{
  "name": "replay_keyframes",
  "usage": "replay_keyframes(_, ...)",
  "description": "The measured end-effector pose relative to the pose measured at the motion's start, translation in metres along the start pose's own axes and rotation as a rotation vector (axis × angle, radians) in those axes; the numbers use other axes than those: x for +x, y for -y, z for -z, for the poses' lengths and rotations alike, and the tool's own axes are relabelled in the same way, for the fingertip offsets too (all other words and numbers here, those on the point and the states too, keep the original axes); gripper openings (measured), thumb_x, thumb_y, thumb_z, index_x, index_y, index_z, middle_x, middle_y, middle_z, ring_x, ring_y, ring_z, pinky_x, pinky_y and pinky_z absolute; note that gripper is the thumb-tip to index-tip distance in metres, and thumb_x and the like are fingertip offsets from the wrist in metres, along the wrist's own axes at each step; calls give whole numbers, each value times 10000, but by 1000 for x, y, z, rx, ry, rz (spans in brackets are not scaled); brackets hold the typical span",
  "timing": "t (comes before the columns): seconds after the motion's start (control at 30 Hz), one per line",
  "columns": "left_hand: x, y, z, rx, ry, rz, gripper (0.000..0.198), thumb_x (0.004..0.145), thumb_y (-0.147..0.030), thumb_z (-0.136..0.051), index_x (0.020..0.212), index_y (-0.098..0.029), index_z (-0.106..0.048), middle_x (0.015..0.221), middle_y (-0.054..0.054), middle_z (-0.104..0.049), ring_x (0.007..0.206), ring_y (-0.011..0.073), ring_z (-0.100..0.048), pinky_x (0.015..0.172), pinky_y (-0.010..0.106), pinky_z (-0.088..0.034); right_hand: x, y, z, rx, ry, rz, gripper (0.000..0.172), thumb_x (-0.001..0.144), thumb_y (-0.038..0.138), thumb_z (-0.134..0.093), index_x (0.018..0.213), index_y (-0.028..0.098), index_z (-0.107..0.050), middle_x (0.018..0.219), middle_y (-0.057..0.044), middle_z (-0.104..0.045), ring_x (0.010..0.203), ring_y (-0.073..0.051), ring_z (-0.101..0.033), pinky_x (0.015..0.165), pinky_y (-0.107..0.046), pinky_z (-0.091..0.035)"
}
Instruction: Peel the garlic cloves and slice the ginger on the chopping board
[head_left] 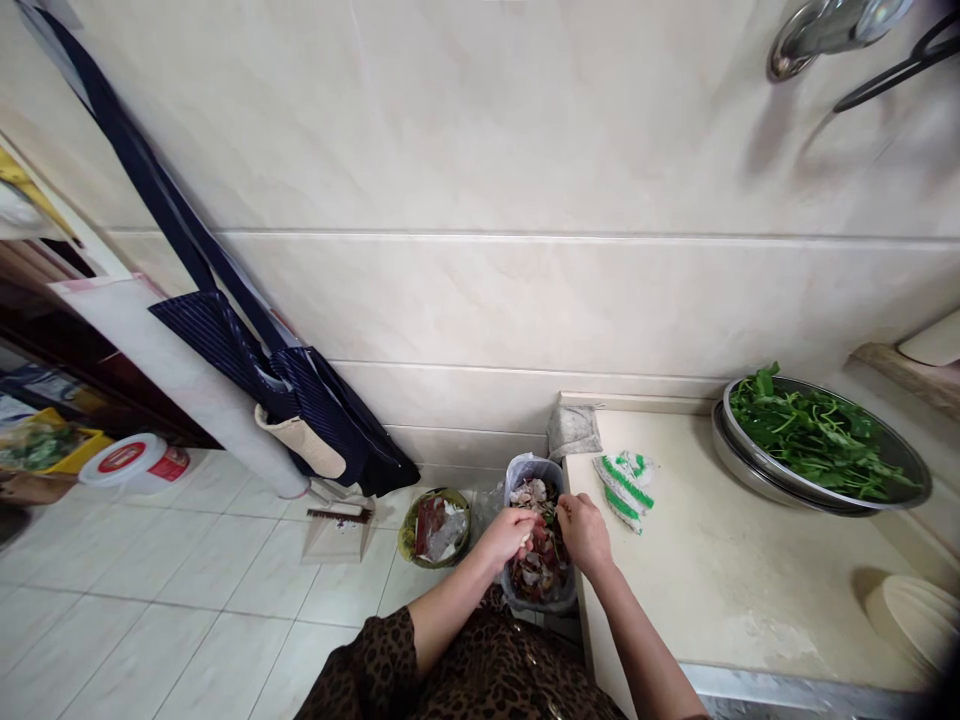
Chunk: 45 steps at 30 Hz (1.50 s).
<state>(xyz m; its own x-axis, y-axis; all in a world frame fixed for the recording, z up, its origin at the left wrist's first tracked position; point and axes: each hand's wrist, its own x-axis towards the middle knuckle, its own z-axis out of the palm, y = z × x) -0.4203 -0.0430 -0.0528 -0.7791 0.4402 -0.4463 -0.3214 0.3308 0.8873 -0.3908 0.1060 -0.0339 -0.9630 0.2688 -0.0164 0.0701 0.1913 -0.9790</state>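
Observation:
My left hand and my right hand are held close together over a small bin lined with a pale plastic bag, standing on the floor beside the counter. The bin holds peels and vegetable scraps. Both hands have their fingers curled in a pinch around a small pale item between them; I cannot make out what it is. A green-and-white cloth lies on the counter just right of my right hand.
A beige counter carries a steel basin of leafy greens and a grey rag at its corner. On the tiled floor lie a bowl of scraps, a dustpan and a white tub. A dark striped apron hangs at the wall.

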Motion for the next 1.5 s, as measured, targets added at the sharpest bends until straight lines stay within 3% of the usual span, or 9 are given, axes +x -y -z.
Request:
replay_keyframes(0.2, 3, 3, 2, 449, -184, -73, 328, 759, -402, -592, 564, -147, -664, 617, 79, -645, 706, 209, -595, 655, 287, -376, -7, 9, 9, 290, 159, -99, 156, 679, 281, -635, 806, 209, -580, 735, 4, -586, 673, -144, -539, 623, -260, -432)
replay_keyframes(0.3, 1, -1, 0, 755, -205, -110, 452, 826, -492, -469, 627, -164, -707, 678, 107, -684, 705, 230, -626, 643, 297, -384, -15, 15, 14, 609, 235, -219, 231, 654, 251, -727, 852, 216, -612, 803, -7, -614, 738, -140, -568, 700, -267, -457)
replay_keyframes(0.37, 0, -5, 0, 804, -156, -183, 347, 832, -425, -486, 765, -188, -730, 764, 96, -708, 730, 223, -634, 645, 287, -391, -19, 15, 18, 776, 244, -293, 250, 637, 229, -770, 848, 217, -638, 812, -7, -619, 743, -136, -573, 683, -251, -462)
replay_keyframes(0.47, -4, -10, 1, 670, -94, -318, 223, 801, -269, -535, 942, -220, -702, 860, 59, -710, 773, 193, -625, 677, 265, -397, -22, 13, 22, 825, 218, -313, 215, 649, 230, -778, 832, 210, -666, 776, 2, -619, 665, -109, -555, 577, -207, -441)
replay_keyframes(0.63, -15, -28, 2, 324, -83, -383, 316, 838, -322, -446, 617, -159, -603, 546, 8, -546, 524, 128, -482, 553, 243, -351, -23, 12, 22, 826, 186, -294, 191, 645, 246, -784, 808, 195, -699, 754, -3, -642, 638, -95, -540, 575, -199, -429)
replay_keyframes(0.77, -28, -44, 0, -122, 187, -196, 293, 822, -374, -394, 618, -181, -476, 467, -70, -335, 369, 66, -276, 391, 198, -222, -25, 18, 12, 789, 148, -254, 214, 632, 297, -788, 805, 196, -713, 741, -9, -663, 608, -106, -536, 558, -222, -419)
replay_keyframes(0.87, -36, -53, -1, -324, 348, -77, 256, 787, -379, -413, 621, -186, -438, 461, -88, -289, 341, 44, -206, 343, 176, -129, -28, 21, 5, 716, 133, -169, 183, 653, 316, -768, 787, 203, -718, 712, -4, -672, 623, -129, -557, 620, -259, -443)
replay_keyframes(1.3, -47, -58, -1, -667, 560, 33, 356, 743, -463, -523, 572, -172, -409, 444, -92, -278, 346, 25, -204, 336, 153, -80, -31, 32, 14, 297, 166, 189, 81, 772, 274, -656, 801, 237, -721, 829, -38, -681, 816, -191, -607, 777, -321, -478)
replay_keyframes(1.5, -47, -57, -1, -703, 499, 71, 308, 697, -358, -523, 500, -179, -368, 390, -92, -259, 322, 22, -161, 341, 166, -64, -35, 36, 4, 198, 91, 280, 93, 789, 264, -632, 794, 228, -718, 834, -55, -689, 799, -197, -622, 742, -319, -492)
